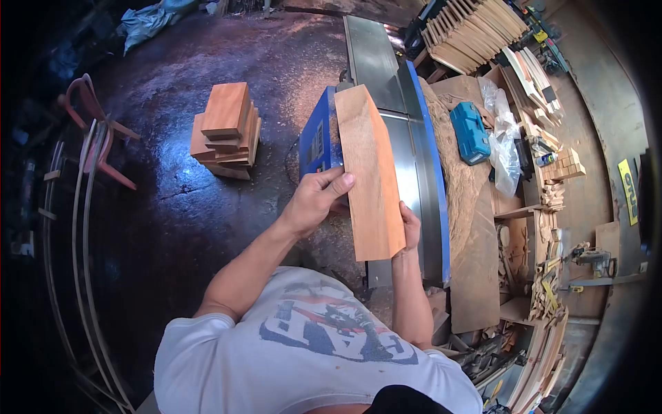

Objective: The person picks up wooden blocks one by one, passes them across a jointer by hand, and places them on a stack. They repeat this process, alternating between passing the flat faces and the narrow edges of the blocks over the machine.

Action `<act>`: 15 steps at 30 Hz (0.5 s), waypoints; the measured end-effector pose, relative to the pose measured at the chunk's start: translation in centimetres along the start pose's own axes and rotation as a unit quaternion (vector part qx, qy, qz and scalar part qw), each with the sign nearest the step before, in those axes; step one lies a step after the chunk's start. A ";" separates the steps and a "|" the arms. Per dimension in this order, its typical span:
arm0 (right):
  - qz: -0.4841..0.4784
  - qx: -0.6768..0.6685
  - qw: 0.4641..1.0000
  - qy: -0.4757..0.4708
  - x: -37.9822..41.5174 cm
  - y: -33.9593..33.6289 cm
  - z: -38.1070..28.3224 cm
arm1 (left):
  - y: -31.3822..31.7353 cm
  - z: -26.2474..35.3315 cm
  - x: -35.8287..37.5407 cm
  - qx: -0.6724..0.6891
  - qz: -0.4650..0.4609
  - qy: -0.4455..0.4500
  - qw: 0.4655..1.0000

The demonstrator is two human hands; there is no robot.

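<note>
A thick wooden block is held up in both hands over the machine, its long side running away from my body. My left hand grips its left edge, with the thumb on the broad face and the other fingers mostly hidden behind. Near the block's closer right corner, my right hand is wrapped round the edge, partly hidden by the wood. Beneath is a woodworking machine with a shiny metal bed, a long blue-edged fence and a blue panel on its left.
Stacked wooden blocks stand on the left. A red chair is farther left, near long curved strips. To the right lie a teal case, clear plastic, and shelves of wood pieces. Shavings cover parts of the floor.
</note>
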State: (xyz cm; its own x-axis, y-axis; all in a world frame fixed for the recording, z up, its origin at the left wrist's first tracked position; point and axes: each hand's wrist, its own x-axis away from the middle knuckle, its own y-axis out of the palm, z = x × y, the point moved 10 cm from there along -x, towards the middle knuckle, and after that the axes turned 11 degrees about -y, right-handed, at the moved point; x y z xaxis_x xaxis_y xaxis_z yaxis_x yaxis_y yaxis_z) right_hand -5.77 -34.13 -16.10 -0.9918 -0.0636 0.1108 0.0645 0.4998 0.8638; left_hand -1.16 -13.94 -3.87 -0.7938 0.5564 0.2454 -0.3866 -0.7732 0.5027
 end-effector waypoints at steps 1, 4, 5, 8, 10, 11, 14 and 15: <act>0.000 0.005 1.000 -0.006 0.3 0.2 0.5 | -0.1 -0.1 0.5 0.005 -0.004 -0.002 1.000; -0.015 0.001 1.000 -0.001 0.8 0.5 2.3 | -1.0 -0.1 2.2 0.008 -0.008 -0.009 1.000; 0.003 0.019 1.000 -0.006 1.1 0.4 2.8 | -1.6 -0.1 2.9 0.008 -0.006 -0.012 1.000; 0.031 0.144 0.989 -0.025 1.3 3.2 4.3 | -5.6 -1.3 5.1 0.004 0.076 0.014 0.997; 0.031 0.306 0.947 -0.089 1.8 8.0 5.6 | -9.8 -3.0 7.4 -0.013 0.182 -0.008 0.983; 0.026 0.336 0.939 -0.069 1.5 8.5 8.2 | -12.5 -5.2 8.2 -0.012 0.227 -0.049 0.973; -0.028 0.452 0.891 -0.028 0.4 8.3 14.1 | -21.1 -12.3 11.7 -0.016 0.311 -0.143 0.939; -0.044 0.461 0.886 -0.001 -0.3 7.2 16.8 | -23.4 -12.8 13.5 0.014 0.336 -0.159 0.928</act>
State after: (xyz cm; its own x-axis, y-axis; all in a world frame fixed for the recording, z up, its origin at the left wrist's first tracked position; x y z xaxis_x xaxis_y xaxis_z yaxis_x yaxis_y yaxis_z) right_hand -6.83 -16.02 -18.20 -0.9888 -0.1362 0.0610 -0.1297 0.9865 0.1002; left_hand -8.81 7.75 -22.96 -0.6711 0.0159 0.7412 0.1627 -0.9722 0.1681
